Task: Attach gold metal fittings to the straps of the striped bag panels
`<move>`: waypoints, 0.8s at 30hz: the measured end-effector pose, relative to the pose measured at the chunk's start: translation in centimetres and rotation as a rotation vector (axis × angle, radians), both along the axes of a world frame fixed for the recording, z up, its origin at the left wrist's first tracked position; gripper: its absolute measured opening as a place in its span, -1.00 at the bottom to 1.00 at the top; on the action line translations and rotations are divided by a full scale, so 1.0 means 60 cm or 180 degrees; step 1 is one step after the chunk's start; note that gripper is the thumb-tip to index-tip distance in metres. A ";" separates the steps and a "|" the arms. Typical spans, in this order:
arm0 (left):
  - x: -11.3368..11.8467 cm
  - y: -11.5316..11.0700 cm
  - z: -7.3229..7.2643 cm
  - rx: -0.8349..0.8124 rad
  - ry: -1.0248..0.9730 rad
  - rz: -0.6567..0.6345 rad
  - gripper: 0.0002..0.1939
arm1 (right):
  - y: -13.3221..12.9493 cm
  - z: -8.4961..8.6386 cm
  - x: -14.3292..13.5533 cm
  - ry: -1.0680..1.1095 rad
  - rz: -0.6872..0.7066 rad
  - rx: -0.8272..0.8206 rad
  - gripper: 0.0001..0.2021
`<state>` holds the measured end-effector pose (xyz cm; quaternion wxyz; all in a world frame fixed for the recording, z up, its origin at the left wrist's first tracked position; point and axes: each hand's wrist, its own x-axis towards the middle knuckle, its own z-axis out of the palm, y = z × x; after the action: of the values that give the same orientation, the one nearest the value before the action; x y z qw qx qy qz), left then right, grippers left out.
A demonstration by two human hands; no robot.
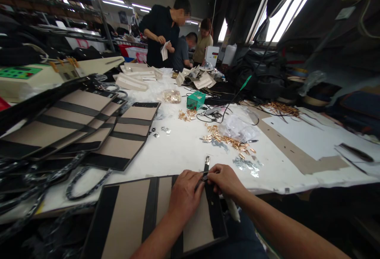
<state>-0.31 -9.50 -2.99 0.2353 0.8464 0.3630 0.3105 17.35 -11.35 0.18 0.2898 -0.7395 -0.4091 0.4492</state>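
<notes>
A beige bag panel (130,211) with black bands and black edging lies open in front of me, partly over the table edge. My left hand (185,193) presses on its top edge, fingers curled together by a short black strap (206,166). A shiny metal piece (207,159) sits on the strap's far end. My right hand (224,180) is closed in a pinch at the strap's base, against the left fingertips. What lies between its fingers is too small to make out. Below the right hand hangs a pale, rounded object (233,210), partly hidden.
Finished-looking panels (118,136) and rope handles (86,184) are stacked at left. Gold hardware (231,140), thin metal plates (247,165), a plastic bag (240,126) and a green box (196,100) lie ahead. Cardboard (297,156) lies right. Co-workers (162,25) are across the table.
</notes>
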 end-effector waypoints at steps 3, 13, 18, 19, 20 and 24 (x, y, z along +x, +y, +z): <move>0.002 0.001 -0.003 0.0061 -0.0047 -0.0025 -0.74 | 0.001 -0.001 0.000 -0.0019 0.0048 -0.0017 -0.93; 0.010 0.000 -0.008 0.0041 -0.0022 0.0175 -0.75 | -0.005 0.010 0.005 -0.0783 0.0466 0.0177 -0.94; 0.012 0.003 -0.010 0.0138 0.0044 0.0157 -0.73 | -0.015 0.008 0.002 -0.1436 0.0712 0.0634 -0.90; 0.012 0.004 -0.011 0.0170 0.0080 0.0154 -0.74 | -0.017 0.011 0.004 -0.1448 0.0713 0.0598 -0.88; 0.012 0.005 -0.012 0.0207 0.0121 0.0161 -0.75 | -0.017 0.014 0.009 -0.1427 0.0703 0.0550 -0.84; 0.011 0.014 -0.014 0.0294 0.0257 0.0195 -0.79 | -0.016 0.030 0.074 -0.1624 0.0521 0.0402 -0.76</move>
<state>0.33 -8.69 -3.85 0.1716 0.8567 0.3832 0.2996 21.79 -12.28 1.97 0.1857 -0.7737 -0.5545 0.2439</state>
